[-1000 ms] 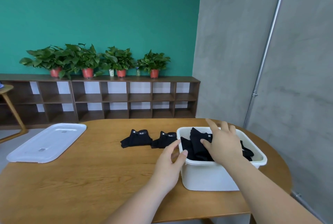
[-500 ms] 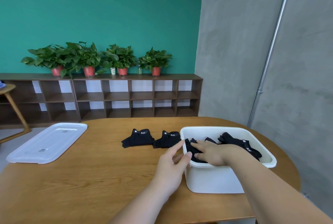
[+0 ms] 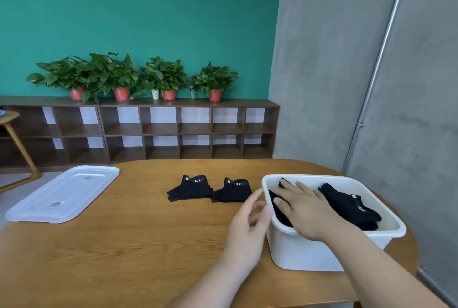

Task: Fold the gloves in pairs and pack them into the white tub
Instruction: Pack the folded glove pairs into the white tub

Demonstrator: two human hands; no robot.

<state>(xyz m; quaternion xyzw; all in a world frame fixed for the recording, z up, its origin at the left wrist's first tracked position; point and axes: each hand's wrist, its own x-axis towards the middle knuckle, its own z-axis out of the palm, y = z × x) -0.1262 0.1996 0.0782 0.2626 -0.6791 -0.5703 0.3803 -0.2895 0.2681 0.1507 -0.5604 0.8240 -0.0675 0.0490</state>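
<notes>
Table (image 3: 124, 258): tub (image 3: 309, 255), lid (image 3: 64, 193), glove pairs (image 3: 190, 188)

From my feed I saw a round-edged wooden table (image 3: 124, 245) with a translucent white lid (image 3: 64, 193) lying flat at its far left. Behind it a low brown cubby shelf (image 3: 138, 131) ran along a teal wall (image 3: 148, 10), and its top carried a row of leafy plants in red pots (image 3: 215, 82), a small white cup (image 3: 155, 94) and a clear bottle (image 3: 191, 93). To the right stood a grey concrete wall (image 3: 322, 60) with a slanting metal pipe (image 3: 379, 60), and a light wooden side table (image 3: 10, 119) showed at the left edge.
</notes>
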